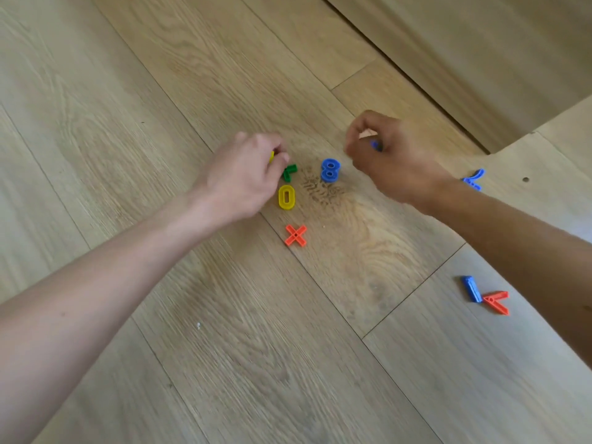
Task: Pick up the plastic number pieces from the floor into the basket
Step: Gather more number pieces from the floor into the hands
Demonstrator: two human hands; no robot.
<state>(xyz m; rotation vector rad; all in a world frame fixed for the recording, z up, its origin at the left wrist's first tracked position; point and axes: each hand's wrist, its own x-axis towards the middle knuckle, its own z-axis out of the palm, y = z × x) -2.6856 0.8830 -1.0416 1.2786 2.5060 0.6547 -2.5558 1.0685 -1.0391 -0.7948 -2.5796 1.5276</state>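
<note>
Plastic pieces lie scattered on the wooden floor. My left hand curls round a yellow piece, its fingertips next to a green piece. Just below lie a yellow 0 and an orange X. A blue 8 sits between my hands. My right hand pinches a small blue piece. Another blue piece shows behind my right wrist. At lower right a blue bar touches an orange V-shaped piece. No basket is in view.
A wooden panel or door runs along the upper right, its edge meeting the floor at a dark gap. A small hole marks the board at right.
</note>
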